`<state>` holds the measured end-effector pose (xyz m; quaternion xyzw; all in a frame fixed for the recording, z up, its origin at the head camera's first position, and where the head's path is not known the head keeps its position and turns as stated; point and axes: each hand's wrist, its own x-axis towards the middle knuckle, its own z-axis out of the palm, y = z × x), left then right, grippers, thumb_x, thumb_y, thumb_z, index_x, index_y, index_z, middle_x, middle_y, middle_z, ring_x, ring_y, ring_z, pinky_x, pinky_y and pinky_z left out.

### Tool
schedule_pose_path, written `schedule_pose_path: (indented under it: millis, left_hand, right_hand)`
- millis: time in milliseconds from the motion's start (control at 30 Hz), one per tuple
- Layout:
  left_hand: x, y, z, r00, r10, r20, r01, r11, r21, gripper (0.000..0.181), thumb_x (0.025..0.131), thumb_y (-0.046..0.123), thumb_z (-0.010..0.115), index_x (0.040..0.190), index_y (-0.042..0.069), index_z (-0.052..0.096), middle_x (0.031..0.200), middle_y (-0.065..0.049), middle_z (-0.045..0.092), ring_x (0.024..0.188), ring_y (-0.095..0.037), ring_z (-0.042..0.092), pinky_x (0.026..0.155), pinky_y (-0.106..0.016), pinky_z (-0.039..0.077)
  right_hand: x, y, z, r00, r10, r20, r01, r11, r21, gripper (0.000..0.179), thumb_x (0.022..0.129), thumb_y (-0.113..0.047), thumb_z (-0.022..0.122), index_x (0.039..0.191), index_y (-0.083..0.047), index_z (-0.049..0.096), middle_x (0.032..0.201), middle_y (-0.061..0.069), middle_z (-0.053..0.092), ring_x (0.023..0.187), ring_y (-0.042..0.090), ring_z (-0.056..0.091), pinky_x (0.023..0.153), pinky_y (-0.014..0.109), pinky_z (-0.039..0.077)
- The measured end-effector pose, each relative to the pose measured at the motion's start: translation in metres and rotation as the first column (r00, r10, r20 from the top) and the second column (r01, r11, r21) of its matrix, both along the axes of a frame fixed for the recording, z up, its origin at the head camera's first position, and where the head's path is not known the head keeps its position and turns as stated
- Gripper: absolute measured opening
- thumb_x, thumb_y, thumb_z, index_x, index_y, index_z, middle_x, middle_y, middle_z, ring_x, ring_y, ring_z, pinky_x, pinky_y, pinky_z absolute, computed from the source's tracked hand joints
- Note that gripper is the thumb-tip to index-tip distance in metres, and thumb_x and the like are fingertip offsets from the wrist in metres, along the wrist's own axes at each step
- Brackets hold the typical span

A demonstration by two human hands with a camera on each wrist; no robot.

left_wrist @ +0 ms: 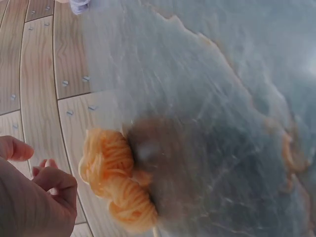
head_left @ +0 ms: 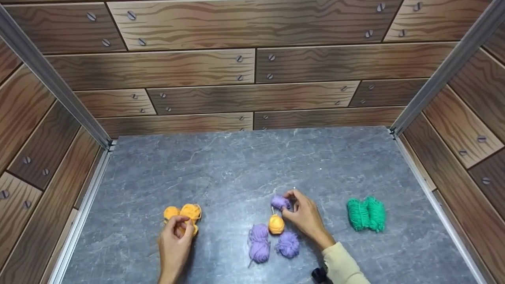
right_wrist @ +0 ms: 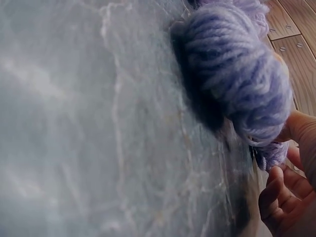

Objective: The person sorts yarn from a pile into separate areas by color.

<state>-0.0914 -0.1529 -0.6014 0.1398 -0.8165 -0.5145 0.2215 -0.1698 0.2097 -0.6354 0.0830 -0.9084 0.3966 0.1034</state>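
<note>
My right hand [head_left: 305, 215] pinches a small purple yarn ball [head_left: 280, 202] by its right side between thumb and fingers; in the right wrist view only part of that ball [right_wrist: 271, 156] shows at the fingertips. Just below it lies an orange yarn ball [head_left: 276, 224]. Closer to me are a purple yarn skein [head_left: 259, 243] and a round purple yarn ball [head_left: 288, 244], which looms large [right_wrist: 237, 69] in the right wrist view. Over a cluster of orange yarn balls [head_left: 191, 212] hovers my left hand [head_left: 175, 240], fingers loosely bent. The left wrist view shows a gap between this hand [left_wrist: 42, 192] and the orange yarn [left_wrist: 111, 168].
Two green yarn skeins [head_left: 367, 214] lie side by side at the right. The grey marbled tabletop [head_left: 229, 165] is enclosed by wood-patterned panels [head_left: 197, 67] at the back and sides, with metal rails along its edges. A black object [head_left: 318, 274] is near my right sleeve.
</note>
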Motion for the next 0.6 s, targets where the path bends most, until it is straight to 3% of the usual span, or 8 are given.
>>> schedule_pose_path:
  millis: [233, 600]
  left_hand:
    - [0.001, 0.008, -0.002, 0.996, -0.086, 0.014, 0.085, 0.996, 0.026, 0.011, 0.084, -0.003, 0.073, 0.087, 0.007, 0.070, 0.073, -0.001, 0.058, 0.056, -0.009, 0.046, 0.051, -0.019, 0.036]
    - [0.000, 0.014, -0.004, 0.994, -0.100, 0.042, 0.098, 0.994, 0.041, 0.007, 0.084, -0.001, 0.072, 0.088, 0.005, 0.070, 0.073, -0.001, 0.059, 0.059, -0.009, 0.048, 0.054, -0.019, 0.038]
  right_hand:
    - [-0.002, 0.001, -0.001, 1.000, 0.019, -0.002, -0.020, 0.999, -0.035, 0.030, 0.073, -0.009, 0.081, 0.099, -0.019, 0.069, 0.078, -0.003, 0.065, 0.057, 0.003, 0.047, 0.055, 0.022, 0.039]
    - [-0.005, 0.000, -0.002, 1.000, -0.003, 0.003, 0.003, 0.997, -0.072, 0.024, 0.071, -0.009, 0.081, 0.089, -0.020, 0.069, 0.066, 0.003, 0.060, 0.055, 0.003, 0.046, 0.053, 0.022, 0.037]
